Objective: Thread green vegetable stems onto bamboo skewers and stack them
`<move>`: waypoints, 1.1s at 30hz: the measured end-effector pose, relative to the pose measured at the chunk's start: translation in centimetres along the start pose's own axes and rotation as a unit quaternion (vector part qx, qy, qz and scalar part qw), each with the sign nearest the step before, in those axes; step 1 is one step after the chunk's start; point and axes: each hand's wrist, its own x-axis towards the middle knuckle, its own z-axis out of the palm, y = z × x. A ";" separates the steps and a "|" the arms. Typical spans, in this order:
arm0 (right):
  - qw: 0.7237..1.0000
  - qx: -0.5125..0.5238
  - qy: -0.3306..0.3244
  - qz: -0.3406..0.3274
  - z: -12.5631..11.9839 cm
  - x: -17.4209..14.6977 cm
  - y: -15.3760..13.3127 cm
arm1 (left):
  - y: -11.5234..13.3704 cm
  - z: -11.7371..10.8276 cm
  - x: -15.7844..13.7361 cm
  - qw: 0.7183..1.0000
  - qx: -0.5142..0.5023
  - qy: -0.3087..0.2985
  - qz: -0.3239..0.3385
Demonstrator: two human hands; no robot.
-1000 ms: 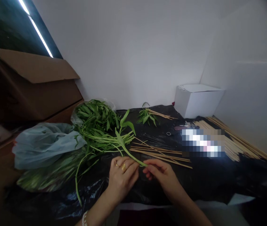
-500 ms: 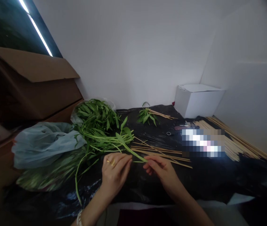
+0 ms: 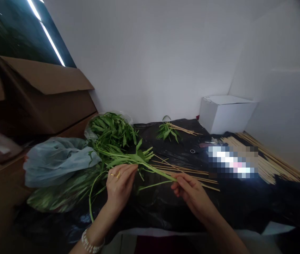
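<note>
A leafy green stalk, which looks like water spinach (image 3: 160,172), slants across the middle with its cut end between the thumb and fingers of my right hand (image 3: 192,192). One thin side shoot (image 3: 153,185) splays from it toward the left. My left hand (image 3: 120,183), wearing a gold ring, has its fingers pressed together beside the stalk's leaves; what they pinch, if anything, is hidden. Just behind lies a heap of the same greens (image 3: 115,157), partly in a clear plastic bag. Thin bamboo sticks (image 3: 184,170) lie behind my right hand.
Black plastic sheeting (image 3: 163,208) covers the table. A small bundle of leaves (image 3: 167,132) with sticks lies at the back. On the left are a bluish plastic bag (image 3: 60,160) and an open cardboard box (image 3: 57,109). More sticks (image 3: 261,158) and a white box (image 3: 225,114) are at right.
My left hand has moved left, away from my right hand, so the gap between them is wider. The side shoot now hangs out from the stalk. The view has shifted slightly.
</note>
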 end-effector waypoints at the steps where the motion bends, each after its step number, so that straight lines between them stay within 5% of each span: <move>1: 1.000 0.011 -0.001 0.006 0.0 -0.1 -0.1 | 0.1 0.0 0.0 1.000 -0.002 -0.001 0.000; 8: 0.996 0.067 0.009 0.061 0.2 -0.1 -0.4 | 0.7 0.0 0.9 1.000 0.007 0.013 -0.011; 14: 0.995 0.081 0.017 0.052 0.1 0.2 -0.8 | 0.2 0.3 2.0 0.991 -0.076 -0.084 -0.065; 16: 0.996 0.077 0.017 0.030 0.2 0.3 -1.5 | 0.1 0.2 2.5 0.965 -0.148 -0.157 -0.146; 19: 0.999 0.031 0.009 -0.006 0.6 0.8 -2.7 | -0.1 -0.2 3.7 0.872 -0.271 -0.295 -0.282; 21: 0.998 -0.037 0.017 -0.046 1.0 1.3 -3.5 | -0.4 -0.3 4.5 0.818 -0.317 -0.358 -0.319; 23: 0.989 -0.106 0.037 -0.096 1.3 2.0 -4.1 | -0.8 -0.3 5.1 0.803 -0.327 -0.392 -0.309; 28: 0.970 -0.188 0.065 -0.138 1.5 3.6 -4.7 | -1.5 0.2 5.8 0.828 -0.276 -0.432 -0.227; 33: 0.964 -0.215 0.067 -0.140 1.3 4.2 -4.1 | -1.2 0.8 5.5 0.885 -0.147 -0.404 -0.179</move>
